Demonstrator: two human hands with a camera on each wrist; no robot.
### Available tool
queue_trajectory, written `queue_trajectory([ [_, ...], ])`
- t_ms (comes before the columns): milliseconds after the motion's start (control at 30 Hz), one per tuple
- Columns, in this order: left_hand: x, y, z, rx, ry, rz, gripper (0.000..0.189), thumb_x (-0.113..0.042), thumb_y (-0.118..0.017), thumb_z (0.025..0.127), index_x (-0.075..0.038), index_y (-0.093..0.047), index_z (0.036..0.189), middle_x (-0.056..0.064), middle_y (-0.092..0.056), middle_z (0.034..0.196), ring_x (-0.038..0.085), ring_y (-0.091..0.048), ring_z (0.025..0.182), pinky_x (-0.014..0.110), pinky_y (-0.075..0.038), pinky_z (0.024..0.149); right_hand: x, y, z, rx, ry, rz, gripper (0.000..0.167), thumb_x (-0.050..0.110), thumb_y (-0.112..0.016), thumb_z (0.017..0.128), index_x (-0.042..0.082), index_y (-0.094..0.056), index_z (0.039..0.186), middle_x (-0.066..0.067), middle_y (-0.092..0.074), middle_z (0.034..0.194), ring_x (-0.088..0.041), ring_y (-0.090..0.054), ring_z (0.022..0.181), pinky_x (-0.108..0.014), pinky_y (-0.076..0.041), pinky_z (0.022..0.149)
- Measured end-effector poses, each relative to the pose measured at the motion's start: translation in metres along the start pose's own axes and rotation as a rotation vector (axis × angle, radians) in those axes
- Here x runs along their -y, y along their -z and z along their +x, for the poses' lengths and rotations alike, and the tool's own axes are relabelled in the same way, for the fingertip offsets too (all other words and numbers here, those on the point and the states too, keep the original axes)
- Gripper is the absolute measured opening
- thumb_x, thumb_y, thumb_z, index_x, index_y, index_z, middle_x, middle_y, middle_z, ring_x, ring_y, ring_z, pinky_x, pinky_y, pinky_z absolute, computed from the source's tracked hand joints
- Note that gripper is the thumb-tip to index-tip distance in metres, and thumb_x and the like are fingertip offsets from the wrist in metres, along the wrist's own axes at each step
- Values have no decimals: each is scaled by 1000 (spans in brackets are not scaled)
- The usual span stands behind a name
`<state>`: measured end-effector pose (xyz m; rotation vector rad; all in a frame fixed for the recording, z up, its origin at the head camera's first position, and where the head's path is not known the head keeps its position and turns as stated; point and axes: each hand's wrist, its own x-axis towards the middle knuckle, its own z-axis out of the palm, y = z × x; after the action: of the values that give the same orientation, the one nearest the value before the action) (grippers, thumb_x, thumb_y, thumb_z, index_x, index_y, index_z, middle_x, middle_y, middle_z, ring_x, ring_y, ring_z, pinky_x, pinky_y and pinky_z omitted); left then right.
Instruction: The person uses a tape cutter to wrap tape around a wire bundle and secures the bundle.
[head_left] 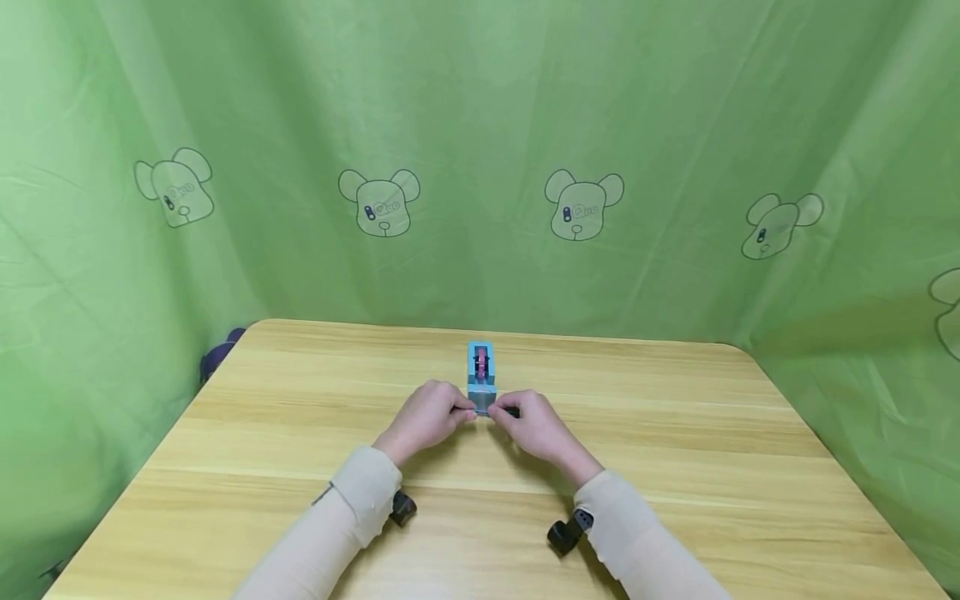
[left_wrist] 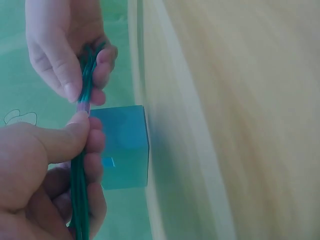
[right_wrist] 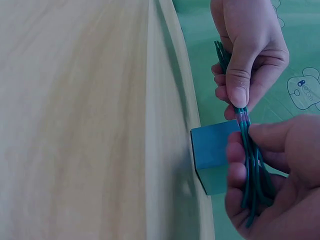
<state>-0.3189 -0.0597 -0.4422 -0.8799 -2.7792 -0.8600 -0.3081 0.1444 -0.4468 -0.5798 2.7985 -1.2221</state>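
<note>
Both hands hold one bundle of thin, dark green wire-like strands [right_wrist: 253, 175], level in front of a blue tape dispenser [head_left: 482, 398]. My left hand [head_left: 430, 415] grips one half, thumb on top and fingers curled beneath. The other half is in my right hand [head_left: 534, 423], pinched between thumb and fingers. Between the thumbs, a pinkish band [right_wrist: 242, 116] that looks like clear tape circles the strands. A pink roll [head_left: 482, 362] sits inside the dispenser. In the left wrist view, the dispenser's blue front [left_wrist: 122, 135] lies just beyond the fingers.
The hands work over a light wood-grain table [head_left: 675, 467]. Green curtains [head_left: 480, 100] with printed bear heads hang behind it and at both sides. Something purple [head_left: 217, 358] shows beyond the table's left edge. Black wrist cameras [head_left: 564, 537] hang under the cream sleeves.
</note>
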Motion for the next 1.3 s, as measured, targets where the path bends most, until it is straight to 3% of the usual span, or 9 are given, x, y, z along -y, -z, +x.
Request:
queue_trajectory([
  [167,0,-1,0,-3,29,8,12,-19,-74,90,-13,-80,99,-1,-75,95,12,-69,84,30,-55,76,1,-2,-1,-74,-9,24,10,11,-68,94,13,-77,96,0,-73,99,-20,-66,99,-43,-50,92],
  [233,0,-1,1,6,47,11,12,-20,-74,91,-14,-80,99,-2,-75,96,10,-68,83,31,-54,76,0,-3,-1,-92,-19,31,9,10,-69,93,13,-77,96,0,-73,100,-23,-65,102,-44,-50,93],
  [467,2,-2,1,60,63,28,16,-26,-67,96,-17,-79,101,-6,-73,93,6,-61,76,32,-52,76,0,-6,-1,-132,-16,41,7,9,-71,91,13,-76,94,1,-72,97,-22,-65,100,-43,-50,93],
  [733,3,1,1,163,72,-72,29,-25,-53,104,-11,-73,90,-3,-62,65,9,-48,54,31,-45,62,0,-8,-2,-163,5,33,7,9,-73,89,14,-77,92,3,-70,92,-18,-65,95,-41,-50,91],
  [1000,4,-1,3,118,34,-9,22,-22,-60,101,-13,-74,87,-9,-57,67,8,-52,63,30,-47,68,-2,-7,-3,-144,8,38,7,11,-72,91,14,-77,95,4,-70,92,-18,-65,94,-42,-51,91],
  [1133,5,-1,4,87,18,11,17,-21,-63,98,-13,-76,89,-11,-58,67,8,-53,64,29,-48,70,-2,-4,-2,-100,26,52,12,12,-65,97,11,-77,94,-1,-70,91,-16,-62,82,-38,-52,79],
  [1300,5,-3,4,43,12,1,13,-20,-68,95,-13,-79,95,-8,-68,76,6,-58,67,29,-52,74,-2,0,0,-4,17,38,28,15,-55,103,4,-70,81,-1,-56,67,-12,-44,57,-29,-42,58],
])
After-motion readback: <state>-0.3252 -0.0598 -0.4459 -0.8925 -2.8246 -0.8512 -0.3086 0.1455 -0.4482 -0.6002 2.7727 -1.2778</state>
